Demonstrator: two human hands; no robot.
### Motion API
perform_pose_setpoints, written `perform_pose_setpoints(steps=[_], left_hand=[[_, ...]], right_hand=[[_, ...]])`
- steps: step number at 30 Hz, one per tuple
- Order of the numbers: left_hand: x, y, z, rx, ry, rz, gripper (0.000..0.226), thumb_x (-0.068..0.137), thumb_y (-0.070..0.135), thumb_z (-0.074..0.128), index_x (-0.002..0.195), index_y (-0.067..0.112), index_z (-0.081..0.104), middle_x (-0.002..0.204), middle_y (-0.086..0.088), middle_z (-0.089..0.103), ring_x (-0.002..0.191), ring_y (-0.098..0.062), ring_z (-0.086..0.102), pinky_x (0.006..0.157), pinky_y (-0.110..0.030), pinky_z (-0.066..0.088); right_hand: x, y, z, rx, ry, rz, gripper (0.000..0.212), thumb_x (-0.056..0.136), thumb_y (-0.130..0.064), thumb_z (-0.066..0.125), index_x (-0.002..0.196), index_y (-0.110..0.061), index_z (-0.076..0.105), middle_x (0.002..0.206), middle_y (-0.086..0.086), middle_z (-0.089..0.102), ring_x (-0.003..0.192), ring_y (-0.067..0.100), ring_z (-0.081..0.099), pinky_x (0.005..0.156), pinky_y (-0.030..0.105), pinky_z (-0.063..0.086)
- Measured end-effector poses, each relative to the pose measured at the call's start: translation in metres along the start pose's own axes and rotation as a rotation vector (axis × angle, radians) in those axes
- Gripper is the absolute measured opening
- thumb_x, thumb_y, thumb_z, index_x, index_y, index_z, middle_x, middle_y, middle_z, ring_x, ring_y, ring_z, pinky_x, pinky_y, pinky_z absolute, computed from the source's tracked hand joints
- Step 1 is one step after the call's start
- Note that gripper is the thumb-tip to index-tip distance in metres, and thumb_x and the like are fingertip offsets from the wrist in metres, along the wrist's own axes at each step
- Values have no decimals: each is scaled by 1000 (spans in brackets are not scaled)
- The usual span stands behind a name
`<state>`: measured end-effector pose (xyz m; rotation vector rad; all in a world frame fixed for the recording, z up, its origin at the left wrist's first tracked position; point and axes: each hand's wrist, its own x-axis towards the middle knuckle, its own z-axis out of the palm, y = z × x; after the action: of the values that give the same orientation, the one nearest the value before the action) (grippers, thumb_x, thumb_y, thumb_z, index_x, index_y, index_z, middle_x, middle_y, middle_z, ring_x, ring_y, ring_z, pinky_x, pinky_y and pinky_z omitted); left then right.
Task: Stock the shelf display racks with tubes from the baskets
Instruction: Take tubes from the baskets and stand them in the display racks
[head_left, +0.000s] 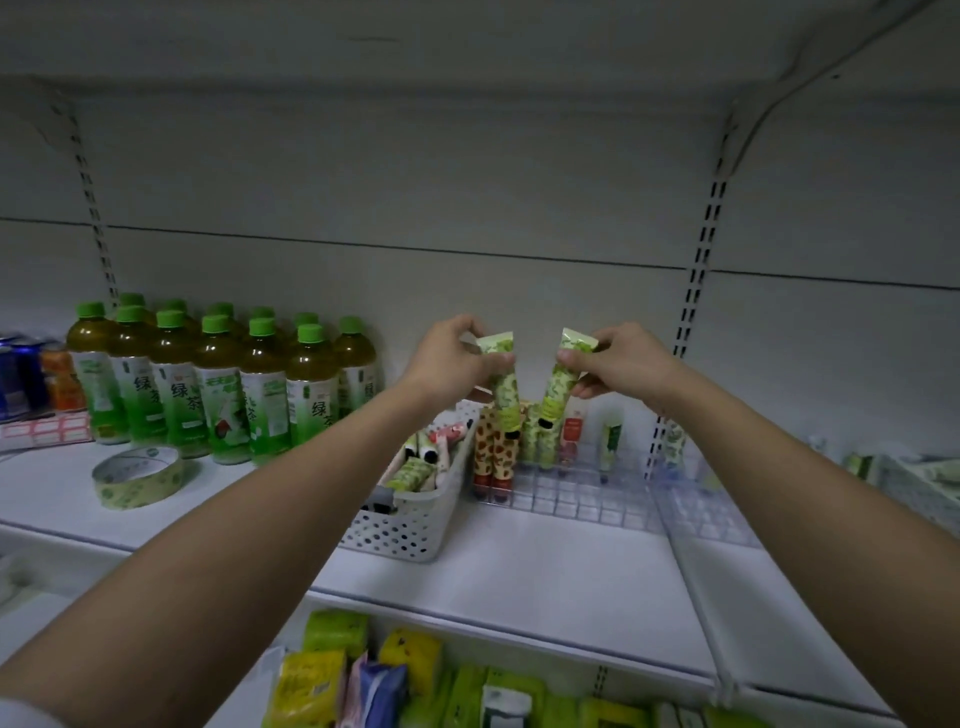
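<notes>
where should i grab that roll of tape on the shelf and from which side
Grip the roll of tape across its ring wall, thumb inside the hollow centre and fingers on the outer face. Come from above and the front: it lies flat with its open core facing up, and the green tea bottles stand close behind it, blocking a rear approach.

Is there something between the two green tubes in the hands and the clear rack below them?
Nothing visible blocks them. The left hand and right hand each hold a green tube cap-down just above the clear rack. Tubes already stand in its back-left slots; the front slots look empty.
</notes>
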<state>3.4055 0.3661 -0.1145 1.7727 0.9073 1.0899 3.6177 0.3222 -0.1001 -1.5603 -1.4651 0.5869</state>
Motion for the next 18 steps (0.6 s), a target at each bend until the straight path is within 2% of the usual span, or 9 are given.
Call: perform_pose_setpoints(steps=[3, 5, 7, 9, 12, 15, 18], left_hand=[[6, 1, 9, -8, -10, -20, 40, 78, 9, 79, 106, -6, 56, 98, -24, 69, 73, -23, 73, 66, -42, 62], [10, 0, 13, -10, -17, -34, 39, 75, 8, 81, 103, -9, 60, 99, -24, 69, 77, -24, 73, 68, -37, 62], [17, -1, 16, -19, -18, -56, 33, 74, 8, 81, 98, -9, 65, 97, -22, 71, 83, -26, 73, 72, -36, 61], [23, -3, 20, -8, -25, -70, 25, 76, 9, 80, 94, -4, 69, 94, -17, 72, 85, -26, 72, 74, -36, 61], [32, -7, 25, 24, -36, -65, 16, 79, 10, 78, 91, 2, 72, 89, -13, 73, 81, -23, 71, 74, -33, 61], [41, -14, 27, 46, -26, -54, 6, 81, 8, 76, 85, 10, 73, 86, -12, 72, 74, -22, 71, 71, -29, 61], [53, -20, 29, 65, -30, -63, 10, 79, 3, 76, 79, 11, 72, 83, -12, 72, 73, -23, 73, 68, -29, 60]], right_hand=[[-3, 9, -8, -108, 44, -18, 15, 86, -21, 74, 93, -8, 69, 78, 8, 73, 66, 18, 73, 69, 28, 61], [-5, 15, -12, -144, 63, -35, 16, 85, -14, 76, 94, -6, 66, 83, 12, 71, 65, 24, 73, 65, 31, 62], [-6, 19, -16, -206, 75, -53, 17, 83, -13, 77, 93, -5, 65, 83, 14, 71, 63, 24, 73, 60, 29, 61], [-5, 24, -19, -270, 73, -65, 13, 85, -15, 76, 89, -6, 68, 81, 13, 72, 65, 21, 73, 65, 31, 61], [-1, 33, -20, -330, 87, -97, 10, 91, -16, 69, 90, -7, 72, 80, 10, 73, 70, 20, 73, 79, 43, 60], [4, 41, -19, -365, 82, -105, 7, 93, -15, 66, 90, -14, 72, 81, 4, 73, 68, 15, 72, 77, 39, 61], [11, 49, -18, -354, 76, -99, 8, 92, -12, 67, 88, -18, 70, 81, 3, 72, 65, 13, 72, 75, 36, 62]])
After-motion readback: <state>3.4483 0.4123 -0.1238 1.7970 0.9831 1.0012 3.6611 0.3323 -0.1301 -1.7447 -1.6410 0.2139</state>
